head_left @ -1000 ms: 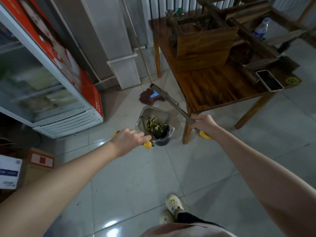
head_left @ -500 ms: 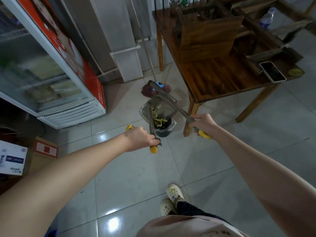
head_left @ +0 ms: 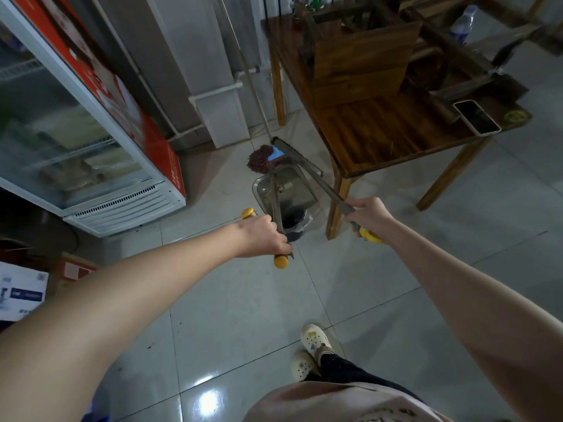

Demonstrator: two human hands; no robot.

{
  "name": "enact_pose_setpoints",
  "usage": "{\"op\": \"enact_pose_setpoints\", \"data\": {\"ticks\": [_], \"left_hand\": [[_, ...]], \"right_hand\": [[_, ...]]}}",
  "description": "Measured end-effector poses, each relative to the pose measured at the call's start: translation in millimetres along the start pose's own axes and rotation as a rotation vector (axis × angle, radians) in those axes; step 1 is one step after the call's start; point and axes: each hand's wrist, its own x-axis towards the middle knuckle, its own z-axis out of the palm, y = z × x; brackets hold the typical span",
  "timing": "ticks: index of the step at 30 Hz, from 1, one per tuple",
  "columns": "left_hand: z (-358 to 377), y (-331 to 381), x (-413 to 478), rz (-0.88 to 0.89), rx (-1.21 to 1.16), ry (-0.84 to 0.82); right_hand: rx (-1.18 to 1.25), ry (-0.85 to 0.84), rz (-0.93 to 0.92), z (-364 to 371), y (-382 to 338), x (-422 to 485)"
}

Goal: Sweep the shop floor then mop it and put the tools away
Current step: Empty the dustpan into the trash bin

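Grey dustpan (head_left: 286,190) over dark bin (head_left: 295,220)

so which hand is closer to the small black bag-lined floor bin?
Left. The left hand is beside the small black bin, at its left edge; the right hand is farther to its right, past the wooden table leg.

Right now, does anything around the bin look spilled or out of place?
No spill shows on the floor around the bin, with the dustpan held over it. One oddity: the phone lies at the very front edge of the table, where a knock could drop it.
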Motion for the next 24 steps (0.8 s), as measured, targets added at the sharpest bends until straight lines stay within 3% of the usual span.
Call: {"op": "enact_pose_setpoints", "data": {"ticks": [15,24], "left_hand": [[7.8,6.7,-15.7,0.034,-0.062,-0.061],[14.6,-11.9,-15.0,-0.003,0.032,0.01]], "right_hand": [[0.056,-0.007,0.036,-10.2,5.9,-7.3],[0.02,-0.022,0.028,-5.6,0.2,-6.9]]}}
